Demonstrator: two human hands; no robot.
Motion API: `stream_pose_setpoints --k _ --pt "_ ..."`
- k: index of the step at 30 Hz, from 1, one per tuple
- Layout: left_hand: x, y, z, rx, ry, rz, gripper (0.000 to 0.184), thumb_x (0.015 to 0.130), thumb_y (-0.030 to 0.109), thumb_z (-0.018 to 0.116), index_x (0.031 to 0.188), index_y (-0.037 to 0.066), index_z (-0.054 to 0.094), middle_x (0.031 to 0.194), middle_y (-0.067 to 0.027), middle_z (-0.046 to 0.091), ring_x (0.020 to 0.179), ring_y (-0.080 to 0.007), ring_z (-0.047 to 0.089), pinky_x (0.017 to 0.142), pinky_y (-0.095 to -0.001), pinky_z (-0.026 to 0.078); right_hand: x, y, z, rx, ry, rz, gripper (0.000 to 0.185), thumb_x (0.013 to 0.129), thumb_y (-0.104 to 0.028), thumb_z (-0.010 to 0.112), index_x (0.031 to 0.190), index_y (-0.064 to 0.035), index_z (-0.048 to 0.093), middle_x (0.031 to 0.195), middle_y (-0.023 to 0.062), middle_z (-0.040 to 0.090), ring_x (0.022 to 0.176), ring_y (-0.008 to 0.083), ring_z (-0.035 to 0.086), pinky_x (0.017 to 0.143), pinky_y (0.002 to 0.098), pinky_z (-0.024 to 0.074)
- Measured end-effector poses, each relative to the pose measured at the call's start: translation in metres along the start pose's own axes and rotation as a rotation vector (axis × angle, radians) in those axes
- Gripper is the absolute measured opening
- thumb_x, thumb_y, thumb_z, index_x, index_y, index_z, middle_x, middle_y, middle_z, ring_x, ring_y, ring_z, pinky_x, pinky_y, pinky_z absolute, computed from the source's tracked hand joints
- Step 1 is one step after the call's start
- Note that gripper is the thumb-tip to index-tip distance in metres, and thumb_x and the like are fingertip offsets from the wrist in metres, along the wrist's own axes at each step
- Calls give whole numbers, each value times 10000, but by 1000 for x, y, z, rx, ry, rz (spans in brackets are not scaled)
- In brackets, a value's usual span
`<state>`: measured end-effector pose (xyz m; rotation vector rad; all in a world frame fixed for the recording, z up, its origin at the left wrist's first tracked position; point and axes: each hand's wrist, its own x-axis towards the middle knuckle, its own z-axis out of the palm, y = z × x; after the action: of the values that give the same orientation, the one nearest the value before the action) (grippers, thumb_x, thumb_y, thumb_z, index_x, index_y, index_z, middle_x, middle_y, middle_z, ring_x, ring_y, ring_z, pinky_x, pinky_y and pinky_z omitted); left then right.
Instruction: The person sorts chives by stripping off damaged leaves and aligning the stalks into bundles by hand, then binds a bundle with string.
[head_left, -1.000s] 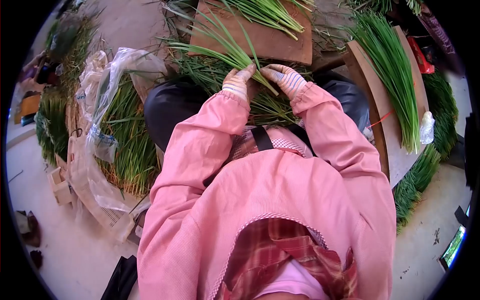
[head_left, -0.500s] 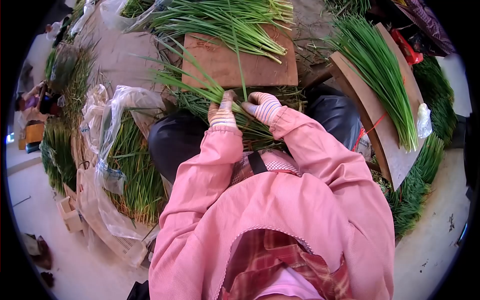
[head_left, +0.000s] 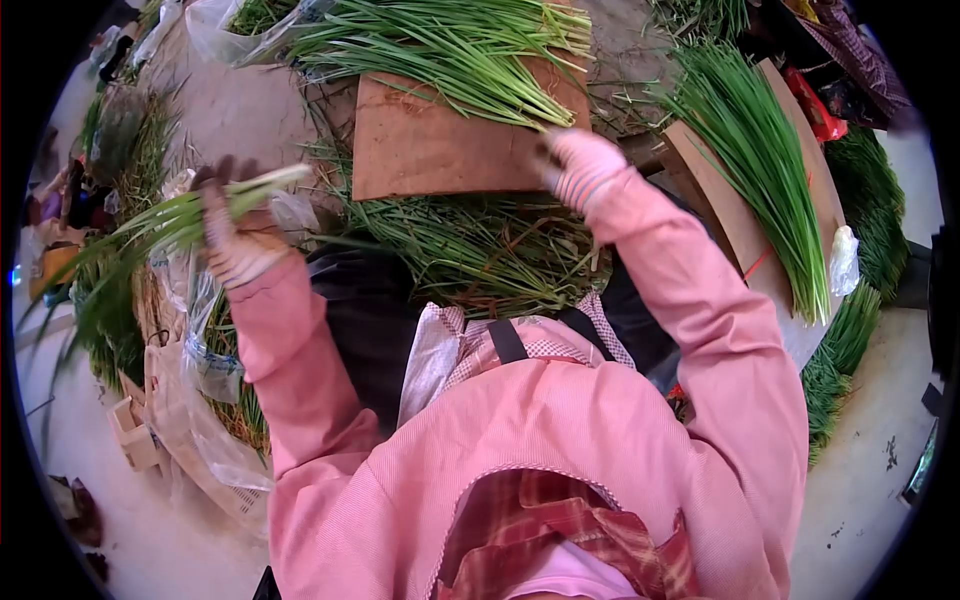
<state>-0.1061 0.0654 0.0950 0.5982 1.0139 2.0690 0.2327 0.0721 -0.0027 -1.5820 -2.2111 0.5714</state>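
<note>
My left hand, in a striped glove with dark fingertips, is out to the left with a small bunch of garlic chives. The pale stem ends point right and the leaf tips, smeared by motion, hang down to the left. My right hand, gloved too, is at the right end of the brown board, just below the stem ends of a large pile of chives. Its fingers are blurred, so their grip is unclear. Loose leaves and trimmings lie below the board, between my knees.
To the right, a long bundle of chives rests on a slanted board. More green bundles stand behind it. On the left are a crate with clear plastic and chives, and further stacks. Another person sits at the far left.
My hands were together over my lap, holding chives. The left has swung out to the left with the bunch; the right has moved up and right to the board's edge.
</note>
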Motion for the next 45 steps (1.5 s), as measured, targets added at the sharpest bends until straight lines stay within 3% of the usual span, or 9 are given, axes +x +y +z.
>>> stream_pose_setpoints --k 2,8,11,22,33,36,38,39,45 --pt "-27 -21 5 -153 -273 -276 263 723 182 635 915 33 535 771 -62 566 669 -192 557 584 -333 493 17 -4 -23 -308 125 34 333 740 -289 561 964 -51 497 810 174 537 793 328 536 664 400 438" --pt "-117 -94 4 -365 -261 -973 141 768 172 568 847 65 521 606 -32 474 474 -171 437 476 -332 407 31 10 -11 -427 -63 213 391 745 -312 553 1015 -40 471 902 195 525 865 333 517 715 391 436" --pt "-136 -97 9 -161 -219 -1006 226 763 170 585 970 118 509 604 5 455 501 -123 422 478 -285 353 48 38 -5 -174 -95 195 433 755 -323 542 1036 -2 467 1043 201 507 904 339 503 780 366 415" --pt "-139 -88 12 -203 -210 -866 249 742 122 592 973 91 506 695 -42 516 582 -162 490 555 -324 428 63 6 -20 -496 -277 221 294 743 -261 507 931 -35 509 906 181 559 880 323 525 754 386 427" --pt "-126 -96 -19 -298 -206 -728 215 770 100 561 977 78 505 734 -56 542 600 -168 512 573 -330 452 57 31 -95 -97 239 -61 201 824 -195 475 965 -57 518 737 102 575 651 208 534 627 285 434" --pt "-131 -96 -18 -276 -189 -767 213 770 103 562 975 68 517 757 -59 554 608 -174 520 576 -329 457 40 0 -102 -741 -420 304 240 773 -205 570 958 -54 549 846 161 573 731 211 534 700 288 426" --pt "-132 -101 -20 -253 -202 -813 218 771 100 559 983 63 518 761 -63 559 616 -179 527 580 -332 460 35 -18 -124 -556 -221 278 228 774 -175 564 962 -47 553 825 150 579 709 206 540 682 292 430" --pt "-133 -103 -23 -295 -242 -809 221 771 97 562 986 67 521 772 -65 564 625 -181 534 585 -336 464 37 19 -127 -418 22 -35 203 779 -145 551 950 -36 558 778 142 585 663 195 538 654 303 432" --pt "-134 -107 -25 -268 -228 -839 212 782 100 555 990 73 528 797 -64 571 634 -171 538 587 -329 472 39 -35 -180 -749 -163 31 234 766 -260 563 885 -60 555 772 151 573 724 311 548 630 348 442"
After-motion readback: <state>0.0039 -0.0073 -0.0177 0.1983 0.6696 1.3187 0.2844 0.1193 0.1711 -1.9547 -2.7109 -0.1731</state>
